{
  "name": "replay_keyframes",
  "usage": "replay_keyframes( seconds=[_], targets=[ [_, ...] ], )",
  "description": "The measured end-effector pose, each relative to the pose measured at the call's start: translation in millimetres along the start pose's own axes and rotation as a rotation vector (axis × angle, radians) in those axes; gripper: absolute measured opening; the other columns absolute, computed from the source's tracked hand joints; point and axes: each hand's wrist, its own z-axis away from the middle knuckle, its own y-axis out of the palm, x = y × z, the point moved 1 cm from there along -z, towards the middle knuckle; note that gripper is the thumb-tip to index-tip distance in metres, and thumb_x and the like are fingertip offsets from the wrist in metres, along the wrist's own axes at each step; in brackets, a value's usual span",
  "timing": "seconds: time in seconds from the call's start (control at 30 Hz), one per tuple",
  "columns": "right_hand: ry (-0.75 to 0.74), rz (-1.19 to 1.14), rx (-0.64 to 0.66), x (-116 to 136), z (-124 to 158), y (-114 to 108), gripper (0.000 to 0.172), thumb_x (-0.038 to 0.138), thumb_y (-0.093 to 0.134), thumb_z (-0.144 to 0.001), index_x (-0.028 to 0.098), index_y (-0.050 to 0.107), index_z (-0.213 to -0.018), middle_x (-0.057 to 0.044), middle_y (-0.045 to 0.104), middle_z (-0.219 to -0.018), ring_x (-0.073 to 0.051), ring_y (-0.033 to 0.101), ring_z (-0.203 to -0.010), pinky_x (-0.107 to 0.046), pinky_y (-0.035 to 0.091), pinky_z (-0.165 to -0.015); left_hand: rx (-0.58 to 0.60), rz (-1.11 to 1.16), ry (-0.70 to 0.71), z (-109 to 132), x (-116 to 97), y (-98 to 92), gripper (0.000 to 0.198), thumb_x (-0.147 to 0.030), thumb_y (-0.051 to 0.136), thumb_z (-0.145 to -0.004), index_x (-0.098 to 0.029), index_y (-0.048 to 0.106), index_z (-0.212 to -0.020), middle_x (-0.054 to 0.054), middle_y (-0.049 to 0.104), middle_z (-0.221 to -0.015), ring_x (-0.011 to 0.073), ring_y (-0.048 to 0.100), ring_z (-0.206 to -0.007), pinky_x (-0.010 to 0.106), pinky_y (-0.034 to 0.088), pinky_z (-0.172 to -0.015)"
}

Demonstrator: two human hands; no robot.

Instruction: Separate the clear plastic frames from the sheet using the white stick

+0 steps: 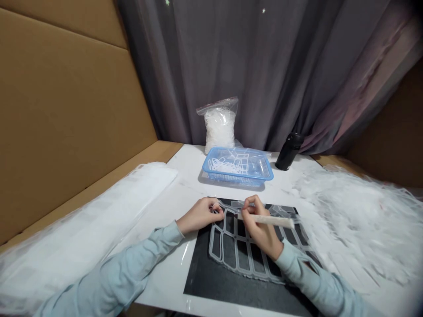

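A translucent plastic sheet of joined rectangular frames (235, 252) lies on a black mat (211, 281). At its upper left corner my left hand (203, 214) is closed, thumb and fingers pinching the edge of the sheet. My right hand (261, 226) grips a pen-like tool with a thick pale handle (274, 220), over the upper middle of the sheet. The handle points right, and the dark tip is toward the left hand; its exact kind is too small to tell. Part of the sheet is hidden under my right hand and forearm.
Behind the mat sits a blue basket (238, 178) holding loose white frames. A full zip bag (220, 127) and a black bottle (289, 152) stand farther back. Stacked plastic sheets (82, 224) lie left; a heap of clear plastic scraps (366, 220) lies right. Cardboard walls (66, 88) flank the table.
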Motion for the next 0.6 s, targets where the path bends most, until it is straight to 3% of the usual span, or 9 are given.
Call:
replay_keyframes(
  seconds=[0.07,0.13,0.23,0.3,0.37,0.6],
  targets=[
    [0.066,-0.065,-0.041,-1,-1,-5,0.011,0.033,0.035,-0.102,0.024,0.04,-0.101,0.009,0.045,-0.054,-0.013,0.044,-0.041,-0.023,0.033,-0.044,0.007,0.026,-0.009,-1,1,-0.6,0.038,-0.027,0.065,-0.066,-0.022,0.028,-0.06,-0.002,0.062,-0.07,0.0114,0.049,-0.064,0.026,0.038,-0.065],
    [0.118,-0.111,-0.007,-1,-1,-5,0.023,0.04,0.033,-0.104,0.022,0.046,-0.109,0.005,0.055,-0.059,-0.013,0.046,-0.041,-0.024,0.035,-0.044,0.019,0.049,-0.017,-1,1,-0.6,0.04,-0.029,0.067,-0.067,-0.022,0.028,-0.061,-0.001,0.065,-0.072,0.0119,0.051,-0.064,0.026,0.04,-0.066],
    [0.096,-0.098,0.122,2,-2,0,0.032,0.042,0.035,-0.104,0.022,0.056,-0.089,0.001,0.06,-0.065,-0.013,0.053,-0.049,-0.026,0.04,-0.053,0.047,0.082,-0.02,-1,1,-0.1,0.042,-0.033,0.069,-0.068,-0.022,0.029,-0.061,0.001,0.067,-0.074,0.0126,0.054,-0.066,0.027,0.041,-0.067],
    [0.044,-0.068,0.173,4,-1,4,0.027,0.038,0.046,-0.098,0.022,0.052,-0.077,0.001,0.058,-0.066,-0.015,0.055,-0.056,-0.026,0.041,-0.059,0.062,0.099,-0.014,0,0,0.5,0.045,-0.036,0.07,-0.069,-0.022,0.029,-0.062,0.002,0.068,-0.075,0.0127,0.055,-0.067,0.028,0.042,-0.069],
    [0.026,-0.068,0.189,4,-1,6,0.018,0.033,0.055,-0.09,0.022,0.048,-0.078,0.001,0.06,-0.072,-0.015,0.055,-0.06,-0.025,0.041,-0.061,0.072,0.105,-0.006,1,-1,1.1,0.046,-0.038,0.071,-0.07,-0.022,0.029,-0.062,0.002,0.068,-0.075,0.0128,0.055,-0.067,0.028,0.043,-0.069],
    [0.037,-0.09,0.205,-1,-1,8,0.013,0.025,0.055,-0.084,0.023,0.043,-0.079,0.003,0.058,-0.072,-0.013,0.052,-0.06,-0.023,0.04,-0.059,0.054,0.025,0.037,6,-7,4.9,0.04,-0.031,0.067,-0.073,-0.021,0.03,-0.062,-0.001,0.064,-0.072,0.0115,0.049,-0.065,0.026,0.038,-0.064]
  ],
)
